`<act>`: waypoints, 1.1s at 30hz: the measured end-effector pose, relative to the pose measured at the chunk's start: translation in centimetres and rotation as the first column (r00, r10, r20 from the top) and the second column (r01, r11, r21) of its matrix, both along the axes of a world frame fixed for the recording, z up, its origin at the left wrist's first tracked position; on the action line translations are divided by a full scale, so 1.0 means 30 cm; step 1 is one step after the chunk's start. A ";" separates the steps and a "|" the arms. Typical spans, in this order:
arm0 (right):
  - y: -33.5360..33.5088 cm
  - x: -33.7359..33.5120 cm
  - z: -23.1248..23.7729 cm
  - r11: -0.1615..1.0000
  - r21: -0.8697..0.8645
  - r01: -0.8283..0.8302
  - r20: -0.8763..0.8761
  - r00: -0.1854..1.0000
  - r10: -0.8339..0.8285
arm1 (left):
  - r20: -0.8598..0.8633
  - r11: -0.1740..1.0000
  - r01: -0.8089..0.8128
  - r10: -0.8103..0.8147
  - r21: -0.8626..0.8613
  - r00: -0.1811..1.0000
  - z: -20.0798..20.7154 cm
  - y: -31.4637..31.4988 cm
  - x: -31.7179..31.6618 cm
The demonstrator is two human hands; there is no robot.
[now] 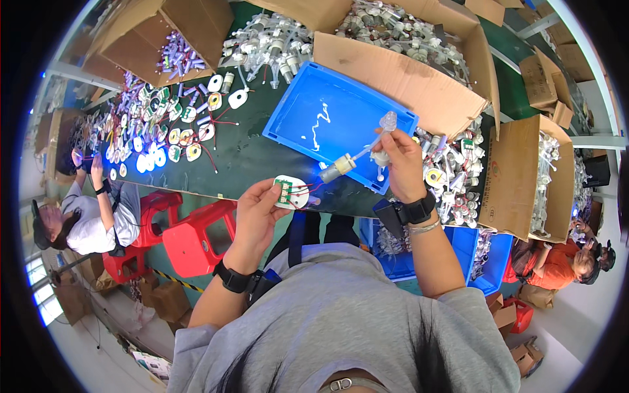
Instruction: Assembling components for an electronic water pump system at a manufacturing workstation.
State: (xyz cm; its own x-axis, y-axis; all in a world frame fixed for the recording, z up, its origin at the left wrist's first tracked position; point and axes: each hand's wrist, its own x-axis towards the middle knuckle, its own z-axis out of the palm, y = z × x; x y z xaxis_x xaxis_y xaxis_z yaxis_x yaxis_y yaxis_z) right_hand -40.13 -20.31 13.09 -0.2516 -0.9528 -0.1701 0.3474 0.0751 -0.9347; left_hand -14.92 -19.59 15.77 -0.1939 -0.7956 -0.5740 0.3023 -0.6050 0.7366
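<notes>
My left hand (257, 213) pinches a rounded white plate with a green circuit board (286, 192) at its edge, above the table's near edge. Red wires run from this board to a small cylindrical pump motor (337, 169), which hangs between my hands. A clear plastic tube (367, 149) leads from the motor up to a clear knobbly end piece. My right hand (403, 165) is closed around the tube near that end; a second clear, thin part hangs below its fingers. Behind the motor lies a blue tray (341, 98) with a squiggle of white material on its bottom.
White plates, circuit boards and purple cylindrical cells (180, 56) lie heaped on the dark green table (242, 141) at left. Cardboard boxes (400, 72) full of pump parts stand at the back and right. Red stools (200, 232) stand at left. Co-workers sit at both sides.
</notes>
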 end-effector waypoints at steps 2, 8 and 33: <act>0.003 -0.002 -0.005 1.000 -0.013 0.004 0.001 1.000 -0.004 | -0.030 1.000 0.006 -0.006 -0.002 1.000 0.007 0.000 -0.003; 0.000 0.002 0.013 0.999 -0.047 0.015 -0.016 1.000 -0.016 | -0.055 1.000 0.012 -0.012 -0.004 0.998 0.000 -0.008 0.001; 0.055 -0.008 0.058 0.994 0.026 0.109 -0.135 0.985 -0.104 | -0.107 0.994 0.101 -0.103 -0.030 0.989 0.008 -0.079 0.035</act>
